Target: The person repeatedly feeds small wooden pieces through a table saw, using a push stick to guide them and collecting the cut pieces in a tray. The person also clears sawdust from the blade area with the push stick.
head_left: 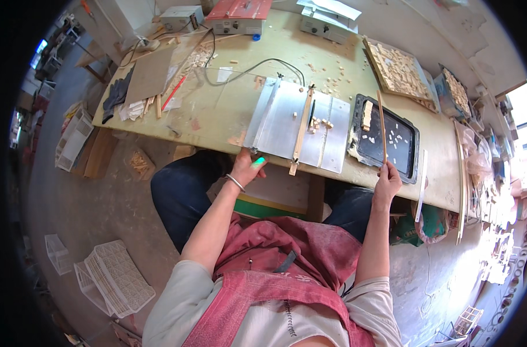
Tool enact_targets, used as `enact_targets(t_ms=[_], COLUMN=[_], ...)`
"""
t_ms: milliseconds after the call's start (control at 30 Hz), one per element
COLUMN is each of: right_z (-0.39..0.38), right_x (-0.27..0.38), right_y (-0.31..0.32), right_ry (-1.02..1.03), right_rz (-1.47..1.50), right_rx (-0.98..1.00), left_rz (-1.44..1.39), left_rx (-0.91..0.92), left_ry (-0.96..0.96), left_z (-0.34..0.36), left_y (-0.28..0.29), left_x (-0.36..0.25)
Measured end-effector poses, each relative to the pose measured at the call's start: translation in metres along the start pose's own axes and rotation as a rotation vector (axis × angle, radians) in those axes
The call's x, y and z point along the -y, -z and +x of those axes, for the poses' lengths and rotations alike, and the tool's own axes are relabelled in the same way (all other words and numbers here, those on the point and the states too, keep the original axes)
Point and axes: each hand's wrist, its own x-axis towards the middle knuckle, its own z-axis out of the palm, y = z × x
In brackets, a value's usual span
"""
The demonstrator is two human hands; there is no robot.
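Observation:
My left hand, with a steel bangle at the wrist and a bright green patch at a finger, is curled at the near left corner of an aluminium plate jig; what its fingers grip is unclear. The jig carries a wooden bar, a thin dark rod and several small blocks. My right hand grips a long thin wooden strip, upright in the picture over a black tray that holds a row of blocks and several white pieces.
The green table carries grey machines, a red-topped machine, a cable, boards of blocks, cardboard and dark gloves. White crates lie on the left floor. A pale strip is at the right edge.

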Motion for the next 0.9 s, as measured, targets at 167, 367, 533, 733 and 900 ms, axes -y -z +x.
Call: enact_targets(t_ms=[167, 367, 533, 733, 900], right_z=[0.004, 0.006, 0.021, 0.030, 0.027], right_x=[-0.009, 0.000, 0.014, 0.030, 0.029], right_y=[0.001, 0.004, 0.009, 0.005, 0.002], right_ry=[0.046, 0.118, 0.256, 0.284, 0.329], right_rz=[-0.075, -0.254, -0.464, -0.540, -0.499], right_rx=[0.052, 0.241, 0.336, 0.430, 0.452], left_rz=[0.014, 0.193, 0.552, 0.898, 1.017], left_rx=[-0.010, -0.150, -0.109, -0.117, 0.008], left_ry=[-0.028, -0.035, -0.410, -0.517, -0.592], left_z=[-0.003, -0.046, -0.081, -0.014, 0.074], left_y=[-0.003, -0.002, 0.004, 0.002, -0.016], left_x=[-0.008, -0.009, -0.079, -0.171, -0.153])
